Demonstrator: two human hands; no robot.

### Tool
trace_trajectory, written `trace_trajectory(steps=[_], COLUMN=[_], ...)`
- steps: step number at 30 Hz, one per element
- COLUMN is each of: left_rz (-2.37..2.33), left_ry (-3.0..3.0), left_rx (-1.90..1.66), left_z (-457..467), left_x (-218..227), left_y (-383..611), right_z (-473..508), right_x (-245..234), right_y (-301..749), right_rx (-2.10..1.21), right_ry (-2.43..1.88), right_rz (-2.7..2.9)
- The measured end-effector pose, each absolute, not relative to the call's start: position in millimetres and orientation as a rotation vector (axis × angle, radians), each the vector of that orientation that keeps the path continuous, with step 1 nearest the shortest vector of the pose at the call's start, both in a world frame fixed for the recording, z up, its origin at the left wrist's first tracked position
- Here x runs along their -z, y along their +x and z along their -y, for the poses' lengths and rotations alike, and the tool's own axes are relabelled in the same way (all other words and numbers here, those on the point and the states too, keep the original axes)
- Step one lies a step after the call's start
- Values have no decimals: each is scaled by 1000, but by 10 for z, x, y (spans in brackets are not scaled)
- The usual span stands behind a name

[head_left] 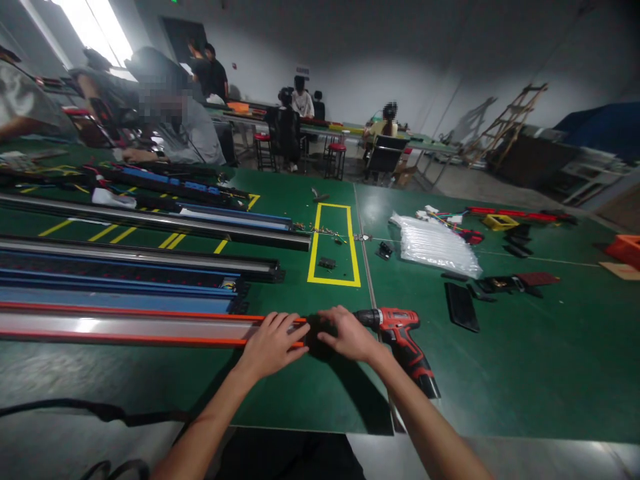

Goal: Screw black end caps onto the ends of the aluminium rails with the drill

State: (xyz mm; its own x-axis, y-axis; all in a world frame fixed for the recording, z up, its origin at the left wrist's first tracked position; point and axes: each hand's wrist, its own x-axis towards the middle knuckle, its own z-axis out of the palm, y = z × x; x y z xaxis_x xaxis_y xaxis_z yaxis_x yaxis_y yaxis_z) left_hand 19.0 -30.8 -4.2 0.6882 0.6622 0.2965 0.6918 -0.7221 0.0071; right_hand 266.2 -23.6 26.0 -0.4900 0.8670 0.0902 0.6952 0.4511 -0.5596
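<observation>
Forearms (210, 420) foremost: left grip (273, 341) clasping long, silvery, orange-edged rail (125, 325); right grip (350, 335), hold unclear

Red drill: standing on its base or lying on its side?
On its side: the drill lies flat on the green table, handle stretched toward the near edge.
</observation>
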Motion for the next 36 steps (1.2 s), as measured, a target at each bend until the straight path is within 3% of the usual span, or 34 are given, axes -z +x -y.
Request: trace_trajectory(steps=[5,16,36], left_rz=[1151,1174,1318], left_ry=[-2811,-2861,-2988], left_rx=[516,471,633], left_z=[303,316,294], left_x=[62,40,-15], left_y=[194,189,173], right_z=[-450,-1285,-1204], right_x=[-396,4,-145], right_y=[2883,2540,2387], right_rx=[-467,-314,-573], right_ry=[-1775,-2330,-2236], right_rz=[2113,1786,1767])
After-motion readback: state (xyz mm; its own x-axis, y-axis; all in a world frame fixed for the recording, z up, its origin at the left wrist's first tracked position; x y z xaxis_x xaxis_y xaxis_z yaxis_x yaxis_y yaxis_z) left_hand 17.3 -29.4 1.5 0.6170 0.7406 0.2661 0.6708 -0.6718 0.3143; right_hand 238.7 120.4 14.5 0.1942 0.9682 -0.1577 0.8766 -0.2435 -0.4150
